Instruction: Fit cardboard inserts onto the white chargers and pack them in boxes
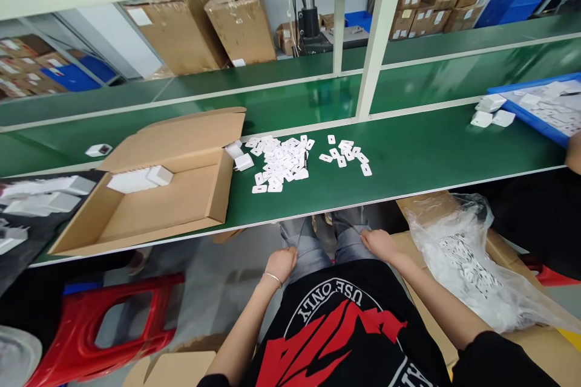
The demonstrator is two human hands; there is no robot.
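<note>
My left hand [280, 265], with a thin bracelet at the wrist, is closed at my lap beside the grey-blue jeans [311, 254]. My right hand [379, 243] is likewise closed, over the other thigh. A thin dark line runs up from the fingers of each hand; whether it is a cord or a fold of the jeans I cannot make out. Both hands are below the front edge of the green workbench [408, 160]. On it lie a heap of small white slotted plates [284, 160] and a smaller loose group of plates [347, 151].
An open cardboard box [158, 208] holds a row of white plug housings [140, 179] at left. A blue tray [544, 118] of white parts stands at right. Below are a plastic bag of parts [472, 266] and a red stool [82, 326]. Another person's arm [574, 154] shows at right.
</note>
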